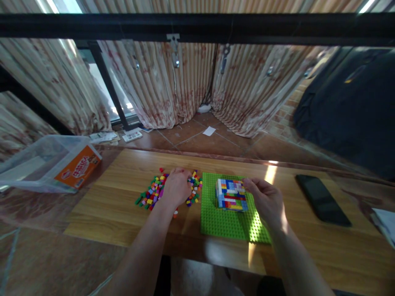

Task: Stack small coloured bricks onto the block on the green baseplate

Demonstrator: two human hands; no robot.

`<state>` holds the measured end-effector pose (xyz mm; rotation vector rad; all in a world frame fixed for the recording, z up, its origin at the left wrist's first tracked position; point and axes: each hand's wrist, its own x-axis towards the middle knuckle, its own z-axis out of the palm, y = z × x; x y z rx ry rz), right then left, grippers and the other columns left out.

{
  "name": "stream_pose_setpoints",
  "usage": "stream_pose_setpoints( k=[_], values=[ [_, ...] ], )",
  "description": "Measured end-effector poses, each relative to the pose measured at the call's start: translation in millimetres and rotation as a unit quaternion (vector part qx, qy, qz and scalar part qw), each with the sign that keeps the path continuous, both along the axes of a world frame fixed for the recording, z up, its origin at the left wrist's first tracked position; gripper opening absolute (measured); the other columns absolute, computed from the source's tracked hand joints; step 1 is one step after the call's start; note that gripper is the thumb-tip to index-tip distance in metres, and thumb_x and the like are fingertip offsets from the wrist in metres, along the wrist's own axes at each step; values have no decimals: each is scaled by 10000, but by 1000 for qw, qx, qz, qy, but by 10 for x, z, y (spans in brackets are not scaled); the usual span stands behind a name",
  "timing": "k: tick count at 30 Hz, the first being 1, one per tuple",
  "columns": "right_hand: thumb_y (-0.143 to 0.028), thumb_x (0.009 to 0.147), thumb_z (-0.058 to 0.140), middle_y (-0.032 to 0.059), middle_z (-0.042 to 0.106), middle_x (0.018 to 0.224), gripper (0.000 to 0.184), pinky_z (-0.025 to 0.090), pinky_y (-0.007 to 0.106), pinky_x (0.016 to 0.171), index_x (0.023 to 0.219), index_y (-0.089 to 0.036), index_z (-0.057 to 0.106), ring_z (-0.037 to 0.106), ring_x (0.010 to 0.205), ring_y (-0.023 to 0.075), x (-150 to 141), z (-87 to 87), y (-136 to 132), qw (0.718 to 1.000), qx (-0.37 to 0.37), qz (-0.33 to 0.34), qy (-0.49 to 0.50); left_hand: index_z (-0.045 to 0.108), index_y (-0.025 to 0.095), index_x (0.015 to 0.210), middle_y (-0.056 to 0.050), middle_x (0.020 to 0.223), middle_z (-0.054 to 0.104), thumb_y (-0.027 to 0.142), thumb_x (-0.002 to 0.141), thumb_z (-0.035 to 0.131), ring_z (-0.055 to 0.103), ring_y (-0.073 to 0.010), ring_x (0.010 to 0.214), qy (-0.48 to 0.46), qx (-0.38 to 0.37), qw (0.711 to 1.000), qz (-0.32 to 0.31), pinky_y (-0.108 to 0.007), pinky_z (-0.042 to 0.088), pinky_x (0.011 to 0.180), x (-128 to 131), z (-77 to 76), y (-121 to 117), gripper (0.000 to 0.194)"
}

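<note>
A green studded baseplate [225, 225] lies on the wooden table, bearing a block built of many-coloured toy bricks [231, 196]. At the block's upper right corner is my right hand [268, 201], its thumb and fingers pinched together. Whether a small brick is between those fingertips, I cannot make out. To the left of the baseplate, my left hand [177, 187] reaches into a spread pile of loose small bricks [151, 195]. Its back faces me, and the fingertips are hidden among the bricks.
A black phone [322, 200] lies at the right of the table [111, 197], with white paper [385, 224] beyond it. A clear plastic bin [61, 144] with an orange label stands at the left. Curtains [173, 86] and a dark bar [197, 28] are across the back.
</note>
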<state>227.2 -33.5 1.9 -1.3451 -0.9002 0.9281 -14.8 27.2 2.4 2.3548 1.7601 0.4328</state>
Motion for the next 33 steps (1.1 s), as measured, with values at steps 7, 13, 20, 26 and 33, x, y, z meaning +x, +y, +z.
stream_pose_setpoints(
  k=[7,13,20,26,33],
  values=[
    [-386,722,755,9,712,611,203,488,243,490,735,-186,724,625,539,138,-3,-25,15,1000,5,-11,-16,696,161,848,-93,958,651,75,736,519,595,-226,936,-6,-33,999,-16,-347,467,894,-76,27,17,227],
    [-397,709,762,13,717,627,218,485,237,501,730,-183,721,624,554,138,10,-51,22,999,0,-16,-36,721,153,931,-105,1043,653,33,691,503,592,-243,1021,-12,-43,999,-24,-353,455,950,-115,20,26,346],
    [-419,700,767,17,723,644,241,487,236,508,721,-184,716,623,554,135,9,-54,26,999,-6,-14,-42,711,165,853,-93,997,659,47,714,499,602,-219,977,-16,-68,996,-56,-337,457,932,-162,36,17,280],
    [-439,687,775,25,728,665,268,499,256,509,736,-183,716,621,544,142,-2,-39,29,999,-24,-11,-18,668,163,830,-85,917,666,83,765,502,601,-209,904,-27,-53,996,-66,-330,467,855,-169,35,13,195],
    [-436,709,752,21,709,640,263,489,261,514,743,-179,709,619,554,149,10,-50,28,999,-10,-5,-47,643,180,778,-49,808,682,111,797,518,609,-187,798,-36,-46,996,-66,-314,470,788,-160,68,-1,144]
  ],
)
